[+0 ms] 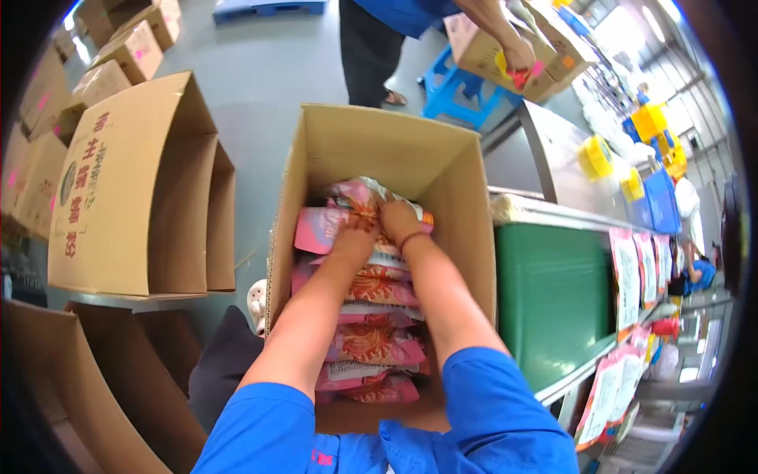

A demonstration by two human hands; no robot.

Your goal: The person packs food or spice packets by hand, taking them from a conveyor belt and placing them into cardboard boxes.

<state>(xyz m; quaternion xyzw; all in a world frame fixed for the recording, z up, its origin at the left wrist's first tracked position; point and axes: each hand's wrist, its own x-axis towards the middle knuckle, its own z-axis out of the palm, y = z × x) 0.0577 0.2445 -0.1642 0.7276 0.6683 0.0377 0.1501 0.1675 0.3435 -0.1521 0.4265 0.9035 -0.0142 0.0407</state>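
Note:
An open cardboard box (454, 182) stands in front of me, with a row of pink food packets (375, 345) packed upright inside it. Both of my hands are down in its far half. My left hand (358, 237) has its fingers curled on the top of a pink packet (347, 193) at the far end of the row. Beside it, my right hand (401, 221), with a bracelet at the wrist, grips the same packet's right part. The fingertips of both hands are partly hidden among the shiny wrappers.
To the right runs a green conveyor belt (553, 296) with pink-and-white packets (624, 272) along its far side. Open cardboard boxes (118, 189) stand to the left. Beyond my box are a blue stool (458, 95) and a co-worker (375, 47) in blue, beside a metal table (572, 158).

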